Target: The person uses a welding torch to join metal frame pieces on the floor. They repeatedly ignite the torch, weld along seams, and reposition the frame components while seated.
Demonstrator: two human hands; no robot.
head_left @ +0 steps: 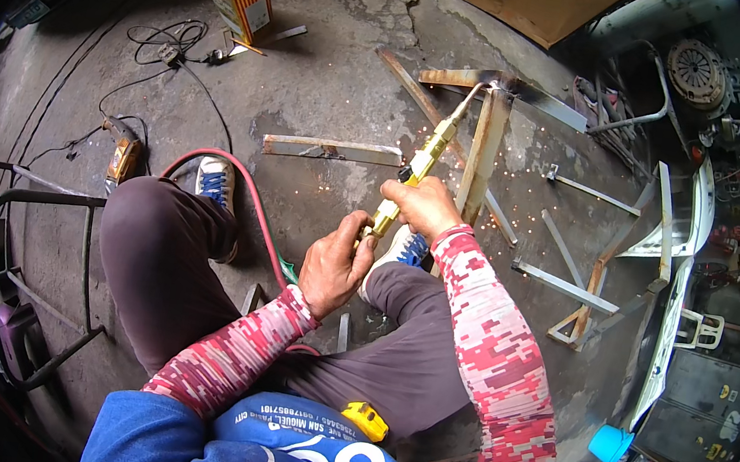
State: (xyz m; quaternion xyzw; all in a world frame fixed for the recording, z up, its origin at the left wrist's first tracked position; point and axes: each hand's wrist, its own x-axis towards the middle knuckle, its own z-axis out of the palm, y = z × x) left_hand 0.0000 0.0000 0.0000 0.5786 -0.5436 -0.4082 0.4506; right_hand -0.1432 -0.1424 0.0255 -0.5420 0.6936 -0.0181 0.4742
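A brass gas torch (434, 149) slants up and away from me, gripped by both hands. My left hand (336, 266) is closed around its rear end near the hose. Further forward, my right hand (422, 207) wraps the body below the valves. The thin bent tip reaches a bright glowing spot where a rusty angle-iron bar (482, 157) meets a crosswise steel bar (547, 102). Orange sparks scatter over the floor around this joint. A red hose (256, 199) curves past my left knee toward the torch.
A loose angle bar (334, 150) lies ahead. Steel pieces and a rusty frame (599, 282) are at right. An open tin (239, 3) holding rods stands far left, near a corded power tool (123, 155). A metal-framed chair (37, 199) is left; a yellow tape measure (365, 421) sits at my waist.
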